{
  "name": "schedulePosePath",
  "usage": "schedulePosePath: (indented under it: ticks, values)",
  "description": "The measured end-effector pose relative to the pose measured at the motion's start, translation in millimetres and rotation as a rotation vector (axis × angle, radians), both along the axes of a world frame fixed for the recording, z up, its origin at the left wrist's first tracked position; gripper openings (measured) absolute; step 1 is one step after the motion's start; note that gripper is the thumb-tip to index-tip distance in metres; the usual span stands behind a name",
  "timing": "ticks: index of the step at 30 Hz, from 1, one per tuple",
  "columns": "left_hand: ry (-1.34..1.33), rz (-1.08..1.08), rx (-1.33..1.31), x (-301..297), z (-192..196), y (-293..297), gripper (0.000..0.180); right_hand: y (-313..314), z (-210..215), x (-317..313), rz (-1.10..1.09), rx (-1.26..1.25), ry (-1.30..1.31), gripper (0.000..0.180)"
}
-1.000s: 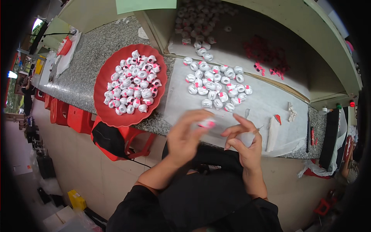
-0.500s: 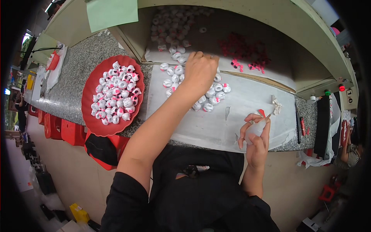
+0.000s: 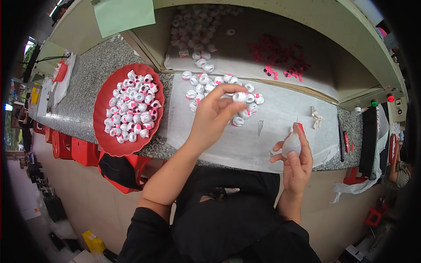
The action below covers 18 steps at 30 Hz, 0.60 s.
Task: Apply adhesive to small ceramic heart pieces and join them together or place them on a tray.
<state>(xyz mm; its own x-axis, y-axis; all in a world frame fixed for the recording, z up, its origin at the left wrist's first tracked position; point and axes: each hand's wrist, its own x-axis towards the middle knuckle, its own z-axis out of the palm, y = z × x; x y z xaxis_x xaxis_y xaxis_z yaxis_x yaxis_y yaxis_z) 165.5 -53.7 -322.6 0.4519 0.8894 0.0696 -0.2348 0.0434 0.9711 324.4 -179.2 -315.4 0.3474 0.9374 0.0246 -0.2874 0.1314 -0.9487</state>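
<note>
- Pinched in my left hand (image 3: 215, 115) is one small white cap (image 3: 239, 96), held between my thumb and fingertips, just above the loose pile (image 3: 219, 90) of the same caps on the grey sheet (image 3: 280, 131).
- My right hand (image 3: 296, 160) is closed around a pale little bottle (image 3: 291, 144) with a red bit at the top, held near the bench edge.
- I think the cap is very light and hard, and smooth, so it could slip or roll away.
- Holding it by its round sides feels safest to me, with a soft pinch.
- I guess the bottle is light too; I hold it round its fat middle.
- On my left sits a red tray (image 3: 101, 131) full of caps with pink on them.
</note>
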Motion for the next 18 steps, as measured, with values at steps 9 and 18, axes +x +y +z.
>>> schedulePosePath:
  ticks: [9,18]
  values:
    - [-0.424,0.036,-0.262,-4,-19,-55,0.032,4,3,-8,-0.2,0.232,0.219,0.031]
    - [-0.348,0.031,-0.212,-9,-17,-66,0.038,-5,7,-29,-0.314,0.47,-0.532,0.039]
